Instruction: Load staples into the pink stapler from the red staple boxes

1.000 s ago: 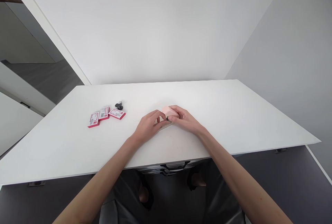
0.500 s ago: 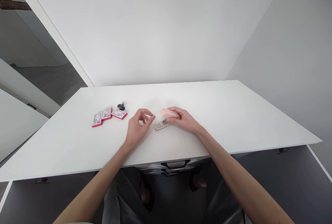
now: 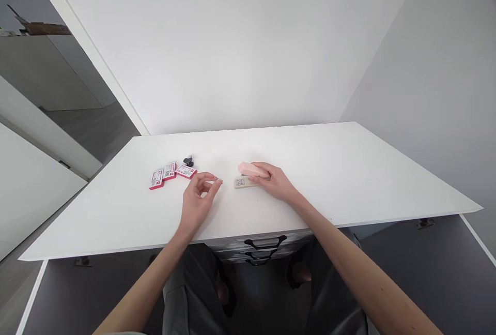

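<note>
A stapler with a pink upper arm and a pale beige base rests near the table's middle; a dark square pattern marks the base's end. My right hand is closed round its right part, thumb toward me and fingers over the far side. To the left, my left hand pinches a small grey metal piece, which looks like a short strip of staples, between thumb and fingertips. This hand is apart from the stapler. My right hand hides the stapler's rear end.
Several small red-and-white boxes lie at the left of the white table. Behind them is a small black object with a light tip. A wall rises behind the table, and drawers with black handles sit below its front edge.
My left hand has drawn away leftward from the stapler, still pinching the grey piece. The stapler has turned slightly, and metal visible by my right thumb is now hidden. The view has shifted a little.
</note>
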A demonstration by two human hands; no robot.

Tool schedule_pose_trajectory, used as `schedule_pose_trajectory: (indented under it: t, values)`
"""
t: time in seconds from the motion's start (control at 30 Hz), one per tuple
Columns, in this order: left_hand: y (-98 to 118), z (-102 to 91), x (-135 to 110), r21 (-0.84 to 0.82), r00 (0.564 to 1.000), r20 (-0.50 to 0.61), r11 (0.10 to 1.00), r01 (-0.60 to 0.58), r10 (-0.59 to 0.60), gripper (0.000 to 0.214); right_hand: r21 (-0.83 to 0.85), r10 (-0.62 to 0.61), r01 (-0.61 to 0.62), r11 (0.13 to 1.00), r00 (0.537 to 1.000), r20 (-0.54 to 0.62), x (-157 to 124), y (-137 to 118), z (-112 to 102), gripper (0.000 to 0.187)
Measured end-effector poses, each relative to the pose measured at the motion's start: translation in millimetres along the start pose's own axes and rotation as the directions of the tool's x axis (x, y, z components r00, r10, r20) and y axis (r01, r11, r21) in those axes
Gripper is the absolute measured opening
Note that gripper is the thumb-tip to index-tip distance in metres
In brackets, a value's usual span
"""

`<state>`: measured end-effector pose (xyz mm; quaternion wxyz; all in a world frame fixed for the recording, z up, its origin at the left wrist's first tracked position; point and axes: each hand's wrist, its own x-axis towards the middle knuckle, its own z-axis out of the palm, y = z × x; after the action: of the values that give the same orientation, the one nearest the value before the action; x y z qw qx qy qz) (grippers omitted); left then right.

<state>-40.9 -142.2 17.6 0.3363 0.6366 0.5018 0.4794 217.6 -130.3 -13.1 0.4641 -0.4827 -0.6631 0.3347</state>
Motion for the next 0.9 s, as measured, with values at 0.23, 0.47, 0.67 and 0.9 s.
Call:
schedule_pose_trajectory:
  t: [0.23, 0.47, 0.67, 0.9]
  values:
    - [4, 9.1, -7, -0.067, 0.999, 0.042, 0.998, -0.001, 0.004, 0.038, -0.208, -0.118, 0.119, 0.971, 0.993, 0.019, -2, 11, 4, 0.044]
    - [10, 34.8, -17, -0.111, 0.989, 0.118, 0.989, 0.101, -0.087, 0.045, -0.385, -0.393, 0.313, 0.868, 0.907, -0.148, -26, -10, 12, 0.049]
    - [13, 52.5, -22, -0.136, 0.982, 0.172, 0.986, 0.095, -0.071, 0.041, -0.453, -0.509, 0.428, 0.782, 0.858, -0.066, -34, -15, 18, 0.021]
    - [2, 30.1, -2, 0.187, 0.989, 0.088, 0.973, -0.133, 0.119, 0.034, -0.436, -0.509, 0.422, 0.795, 0.855, -0.101, -33, -12, 17, 0.016]
